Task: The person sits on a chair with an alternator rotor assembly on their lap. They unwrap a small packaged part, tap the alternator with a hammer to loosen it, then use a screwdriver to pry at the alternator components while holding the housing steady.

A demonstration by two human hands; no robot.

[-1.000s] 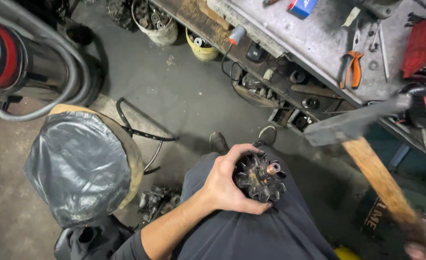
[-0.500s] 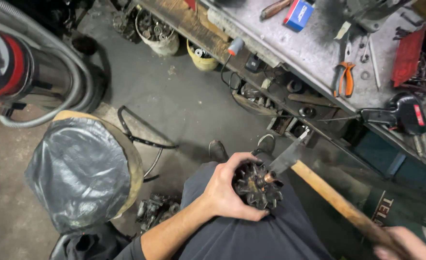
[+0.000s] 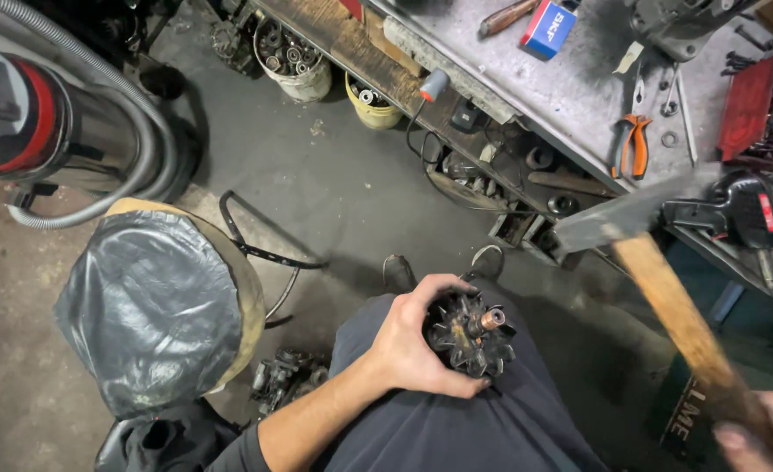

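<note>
Left hand [image 3: 408,350] clamps finned rotor [image 3: 467,336] on my lap, shaft [image 3: 491,320] pointing up toward hammer head [image 3: 631,214]. Right hand [image 3: 762,433] grips wooden handle, hammer raised up-right of rotor. Counter [image 3: 579,96] beyond.

left hand [image 3: 413,354]: fingers curled in a grip, on lap | right hand [image 3: 767,433]: fist closed, raised

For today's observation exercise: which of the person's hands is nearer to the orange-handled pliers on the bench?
Right. The right hand grips the hammer handle at lower right, below the pliers. The left hand, holding the rotor on the lap, sits farther off.
</note>
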